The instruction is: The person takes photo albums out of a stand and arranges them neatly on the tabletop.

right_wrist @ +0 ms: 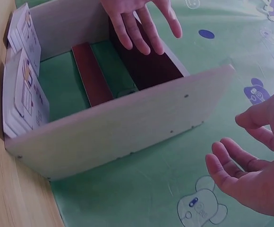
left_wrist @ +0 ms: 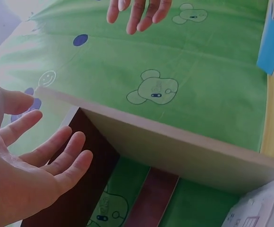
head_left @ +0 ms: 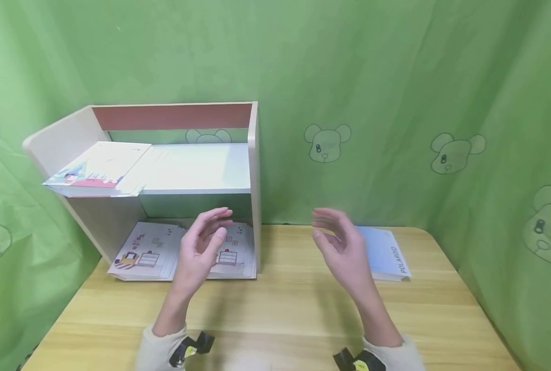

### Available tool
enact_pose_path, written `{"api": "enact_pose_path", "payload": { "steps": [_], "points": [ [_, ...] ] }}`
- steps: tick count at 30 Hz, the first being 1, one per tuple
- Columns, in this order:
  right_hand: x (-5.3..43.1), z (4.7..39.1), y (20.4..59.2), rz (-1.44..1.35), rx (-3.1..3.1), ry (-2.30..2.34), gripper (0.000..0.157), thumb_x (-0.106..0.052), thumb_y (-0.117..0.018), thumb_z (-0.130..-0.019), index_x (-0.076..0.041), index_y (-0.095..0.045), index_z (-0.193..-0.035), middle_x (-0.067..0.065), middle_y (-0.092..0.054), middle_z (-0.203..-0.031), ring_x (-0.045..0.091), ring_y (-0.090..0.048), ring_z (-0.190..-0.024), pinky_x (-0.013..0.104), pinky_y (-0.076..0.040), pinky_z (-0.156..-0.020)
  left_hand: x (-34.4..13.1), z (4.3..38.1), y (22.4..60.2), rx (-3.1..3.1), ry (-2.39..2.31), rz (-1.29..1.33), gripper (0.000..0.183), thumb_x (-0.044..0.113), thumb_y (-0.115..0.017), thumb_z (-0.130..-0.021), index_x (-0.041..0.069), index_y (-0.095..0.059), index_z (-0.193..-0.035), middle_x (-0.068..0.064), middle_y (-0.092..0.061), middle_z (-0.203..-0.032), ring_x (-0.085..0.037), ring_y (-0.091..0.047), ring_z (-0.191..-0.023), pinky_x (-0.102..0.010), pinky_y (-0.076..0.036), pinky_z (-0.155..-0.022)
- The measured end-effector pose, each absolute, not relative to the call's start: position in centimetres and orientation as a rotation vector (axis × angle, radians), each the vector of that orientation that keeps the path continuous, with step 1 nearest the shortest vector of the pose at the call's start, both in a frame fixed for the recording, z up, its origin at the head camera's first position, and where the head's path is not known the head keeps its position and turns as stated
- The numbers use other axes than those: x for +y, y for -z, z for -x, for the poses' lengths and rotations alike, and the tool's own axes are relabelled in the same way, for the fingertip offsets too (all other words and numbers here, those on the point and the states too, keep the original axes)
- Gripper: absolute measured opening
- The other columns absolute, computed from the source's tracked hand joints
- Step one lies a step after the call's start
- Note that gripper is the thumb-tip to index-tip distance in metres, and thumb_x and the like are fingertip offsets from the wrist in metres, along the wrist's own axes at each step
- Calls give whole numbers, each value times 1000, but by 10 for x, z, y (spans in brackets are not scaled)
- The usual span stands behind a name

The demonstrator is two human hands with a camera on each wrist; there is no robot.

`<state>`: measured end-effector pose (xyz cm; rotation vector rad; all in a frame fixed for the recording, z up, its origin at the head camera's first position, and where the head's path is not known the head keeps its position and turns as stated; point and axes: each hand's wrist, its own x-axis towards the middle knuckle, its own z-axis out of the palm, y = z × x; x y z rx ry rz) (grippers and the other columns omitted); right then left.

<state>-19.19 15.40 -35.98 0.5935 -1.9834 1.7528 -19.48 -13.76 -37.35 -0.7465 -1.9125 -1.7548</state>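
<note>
Both hands hover above the table, apart and palms facing each other, with nothing in them. In the head view the left hand (head_left: 202, 246), fingers loosely bent, is in front of the small shelf unit (head_left: 253, 206). My right hand (head_left: 342, 247) is level with it, just left of a blue book (head_left: 381, 252) marked POLAROID that lies on the table and is partly behind it. On the lower shelf lie two stacks of picture books, a left stack (head_left: 150, 250) and a right stack (head_left: 236, 250) partly hidden by the left hand. Another stack of books (head_left: 104, 167) overhangs the upper shelf's front edge.
The wooden table (head_left: 280, 309) carries the shelf unit on its left and the blue book on its right. A green curtain (head_left: 373, 67) with bear drawings hangs behind and along the sides. The unit's right side panel (right_wrist: 127, 127) stands upright between shelf and open table.
</note>
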Motion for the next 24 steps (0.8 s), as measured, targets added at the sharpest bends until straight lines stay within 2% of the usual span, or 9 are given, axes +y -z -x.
{"api": "enact_pose_path", "payload": {
  "steps": [3, 6, 12, 21, 24],
  "points": [
    [146, 193, 361, -621, -1971, -1755, 41, 12, -64, -93, 1, -60, -132, 19, -63, -130, 30, -64, -116, 31, -56, -100, -143, 194, 373, -1909, 1739, 722, 39, -3, -55, -102, 3, -55, -141, -17, -59, -140, -31, -60, -125, -39, -48, -111],
    [137, 192, 362, -641, -1965, -1765, 40, 12, -65, -93, 1, -60, -131, 17, -64, -129, 33, -63, -116, 32, -56, -99, -150, 192, 372, -1917, 1723, 694, 39, -4, -55, -102, 3, -56, -140, -17, -59, -140, -31, -60, -124, -36, -49, -109],
    [121, 191, 361, -655, -1956, -1810, 40, 10, -65, -94, -3, -60, -132, 10, -65, -127, 24, -64, -116, 34, -57, -98, -162, 191, 369, -1928, 1671, 659, 39, -4, -55, -102, 1, -56, -141, -18, -59, -140, -30, -60, -125, -34, -49, -109],
    [98, 192, 362, -653, -1931, -1855, 42, 12, -63, -94, -2, -59, -133, 14, -66, -125, 25, -65, -115, 37, -57, -99, -183, 185, 365, -1900, 1656, 606, 39, -10, -55, -100, -3, -56, -138, -22, -59, -137, -24, -60, -122, -30, -49, -109],
    [91, 193, 362, -667, -1926, -1873, 41, 11, -63, -94, -4, -59, -132, 16, -66, -124, 26, -65, -114, 39, -57, -98, -193, 182, 364, -1903, 1645, 588, 38, -9, -54, -100, -4, -55, -138, -22, -58, -137, -27, -60, -123, -30, -48, -109]
  ]
}}
